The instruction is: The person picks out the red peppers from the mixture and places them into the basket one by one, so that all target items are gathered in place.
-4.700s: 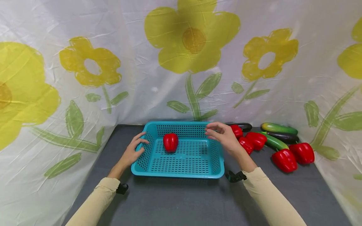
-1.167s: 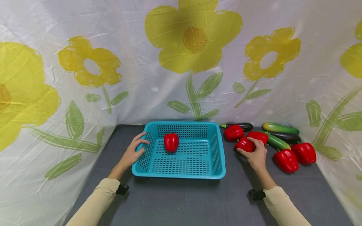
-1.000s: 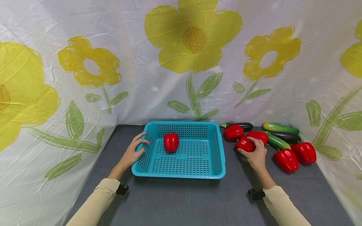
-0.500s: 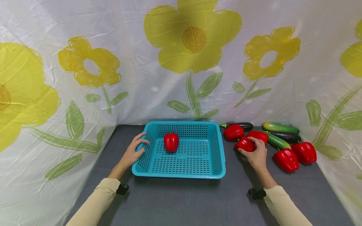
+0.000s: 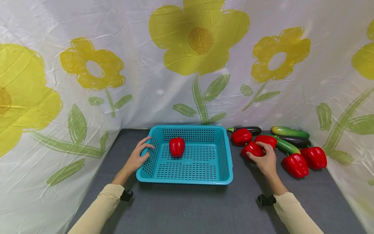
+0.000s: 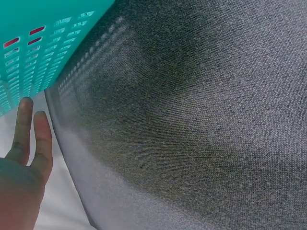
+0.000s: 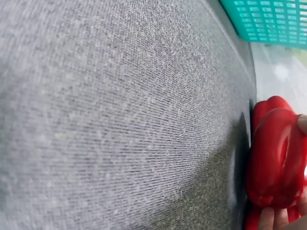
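Observation:
In the head view my right hand (image 5: 267,160) grips a red bell pepper (image 5: 252,150), thumb on its near side and fingers on its far right side. The right wrist view has this glossy bell pepper (image 7: 278,155) close up with fingertips around it. My left hand (image 5: 136,157) lies at the left rim of a turquoise perforated basket (image 5: 184,182), fingers loosely spread over the edge. Two of its fingers show straight beside the basket wall (image 6: 43,43) in the left wrist view. One red bell pepper (image 5: 177,147) sits inside the basket, left of its middle.
Right of the basket lie more red bell peppers (image 5: 295,165), a dark eggplant (image 5: 252,130), another eggplant (image 5: 296,141), a green zucchini (image 5: 287,147) and a yellow-green cucumber-like vegetable (image 5: 289,132). A flowered curtain (image 5: 140,97) stands behind the dark grey table (image 5: 187,208).
My right hand has gone from above the basket's right side to the bell pepper on the right, which has lately shifted slightly left in its grip. The left hand stays put.

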A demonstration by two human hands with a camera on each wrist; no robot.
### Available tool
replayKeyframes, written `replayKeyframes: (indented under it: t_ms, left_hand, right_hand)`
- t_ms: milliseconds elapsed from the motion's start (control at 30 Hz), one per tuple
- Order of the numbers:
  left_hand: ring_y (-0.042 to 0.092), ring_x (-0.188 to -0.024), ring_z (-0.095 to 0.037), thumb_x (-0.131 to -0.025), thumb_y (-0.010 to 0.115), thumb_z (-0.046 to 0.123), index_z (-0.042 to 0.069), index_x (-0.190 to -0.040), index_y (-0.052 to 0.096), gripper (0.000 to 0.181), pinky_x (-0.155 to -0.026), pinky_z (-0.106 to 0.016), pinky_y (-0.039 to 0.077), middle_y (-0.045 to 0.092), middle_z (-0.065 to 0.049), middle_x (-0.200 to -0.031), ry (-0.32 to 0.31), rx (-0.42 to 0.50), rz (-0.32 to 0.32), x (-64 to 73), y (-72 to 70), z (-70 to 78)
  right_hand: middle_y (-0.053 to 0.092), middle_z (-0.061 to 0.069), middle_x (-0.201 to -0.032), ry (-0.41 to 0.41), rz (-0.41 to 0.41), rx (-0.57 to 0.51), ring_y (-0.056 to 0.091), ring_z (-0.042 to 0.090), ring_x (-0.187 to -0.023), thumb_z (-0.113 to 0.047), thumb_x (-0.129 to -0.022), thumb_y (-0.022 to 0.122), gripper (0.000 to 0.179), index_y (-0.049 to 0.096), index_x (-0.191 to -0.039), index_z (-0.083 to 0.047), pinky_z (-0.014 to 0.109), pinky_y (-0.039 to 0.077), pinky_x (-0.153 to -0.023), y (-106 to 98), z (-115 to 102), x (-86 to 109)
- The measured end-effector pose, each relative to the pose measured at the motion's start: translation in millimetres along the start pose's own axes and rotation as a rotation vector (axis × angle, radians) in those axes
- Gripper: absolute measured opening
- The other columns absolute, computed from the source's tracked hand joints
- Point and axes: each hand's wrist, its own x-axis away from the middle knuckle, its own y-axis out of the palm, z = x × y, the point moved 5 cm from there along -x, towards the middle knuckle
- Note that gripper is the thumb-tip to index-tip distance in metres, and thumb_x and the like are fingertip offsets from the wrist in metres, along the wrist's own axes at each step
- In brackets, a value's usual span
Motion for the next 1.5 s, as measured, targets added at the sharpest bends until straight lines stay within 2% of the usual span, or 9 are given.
replayKeyframes:
  t_ms: [233, 500, 633, 800, 933, 1067, 1167, 1333, 1500]
  left_hand:
    - [0.024, -0.145, -0.045, -0.089, 0.052, -0.014, -0.002, -0.111, 0.067, 0.03, -0.102, -0.066, 0.023, 0.033, -0.027, -0.155, 0.005, -0.001, -0.008, 0.9, -0.5, -2.7]
    - [0.023, -0.145, -0.045, -0.089, 0.053, -0.016, -0.004, -0.112, 0.066, 0.029, -0.102, -0.066, 0.024, 0.033, -0.026, -0.156, 0.004, -0.006, -0.01, -0.3, 0.3, -7.0]
    - [0.023, -0.144, -0.048, -0.088, 0.052, -0.019, -0.007, -0.111, 0.066, 0.03, -0.101, -0.067, 0.023, 0.033, -0.03, -0.155, 0.003, -0.002, -0.003, -0.4, 0.0, -2.2]
    - [0.023, -0.141, -0.055, -0.087, 0.051, -0.02, -0.007, -0.109, 0.066, 0.03, -0.099, -0.068, 0.023, 0.032, -0.036, -0.152, -0.001, 0.024, -0.008, -0.8, -2.9, 17.6]
    - [0.023, -0.14, -0.057, -0.087, 0.051, -0.021, -0.009, -0.109, 0.066, 0.029, -0.1, -0.068, 0.024, 0.032, -0.037, -0.151, 0.001, 0.026, -0.018, -1.5, -5.2, 32.2]
    - [0.024, -0.139, -0.057, -0.087, 0.05, -0.022, -0.012, -0.109, 0.065, 0.028, -0.101, -0.068, 0.024, 0.033, -0.036, -0.15, 0.001, 0.029, -0.018, -1.5, -6.1, 37.2]
    - [0.024, -0.139, -0.057, -0.087, 0.05, -0.021, -0.013, -0.109, 0.064, 0.028, -0.101, -0.069, 0.023, 0.033, -0.036, -0.15, -0.001, 0.032, -0.019, -1.5, -6.1, 37.6]
    - [0.024, -0.139, -0.057, -0.087, 0.051, -0.021, -0.009, -0.109, 0.065, 0.029, -0.1, -0.07, 0.023, 0.033, -0.037, -0.15, -0.001, 0.031, -0.02, -1.9, -5.9, 38.3]
    - [0.024, -0.14, -0.056, -0.087, 0.051, -0.022, -0.007, -0.109, 0.066, 0.03, -0.101, -0.07, 0.023, 0.033, -0.037, -0.15, 0.001, 0.027, -0.02, -1.9, -5.9, 40.1]
  right_hand:
    - [0.051, 0.019, -0.139, 0.043, -0.041, -0.053, 0.046, 0.036, -0.121, -0.017, -0.086, 0.082, 0.061, 0.058, -0.14, -0.005, 0.054, 0.045, -0.091, -1.7, 4.4, 3.2]
    - [0.058, 0.012, -0.136, 0.072, -0.014, -0.164, 0.049, 0.023, -0.112, -0.021, -0.087, 0.081, 0.058, 0.062, -0.14, -0.008, 0.02, 0.046, -0.078, -5.5, 5.5, 5.7]
    - [0.061, 0.012, -0.135, 0.098, 0.004, -0.236, 0.051, 0.021, -0.108, -0.023, -0.088, 0.081, 0.057, 0.063, -0.14, -0.011, 0.02, 0.048, -0.076, -7.4, 3.6, 6.2]
    - [0.062, 0.003, -0.13, 0.147, -0.018, -0.348, 0.052, 0.02, -0.106, -0.022, -0.09, 0.08, 0.056, 0.062, -0.141, -0.011, 0.021, 0.05, -0.075, -9.4, 2.2, 6.5]
    - [0.061, 0.0, -0.123, 0.211, -0.085, -0.51, 0.052, 0.02, -0.104, -0.018, -0.092, 0.077, 0.055, 0.059, -0.144, -0.009, 0.023, 0.053, -0.076, -8.6, 1.1, 8.4]
    - [0.059, 0.002, -0.123, 0.272, -0.162, -0.705, 0.053, 0.021, -0.108, -0.012, -0.095, 0.072, 0.054, 0.055, -0.146, -0.006, 0.028, 0.054, -0.083, -5.9, -0.8, 11.3]
    - [0.06, 0.0, -0.123, 0.298, -0.217, -0.769, 0.055, 0.018, -0.11, -0.011, -0.097, 0.069, 0.052, 0.053, -0.146, -0.005, 0.029, 0.054, -0.086, -3.6, -2.5, 14.2]
    - [0.062, 0.0, -0.125, 0.263, -0.299, -0.752, 0.059, 0.016, -0.11, -0.009, -0.098, 0.068, 0.052, 0.05, -0.146, -0.005, 0.033, 0.054, -0.087, 0.8, -5.0, 18.1]
    - [0.054, 0.008, -0.133, 0.179, -0.339, -0.727, 0.059, 0.022, -0.112, -0.006, -0.098, 0.066, 0.058, 0.044, -0.152, -0.009, 0.04, 0.055, -0.086, 1.6, -11.5, 20.2]
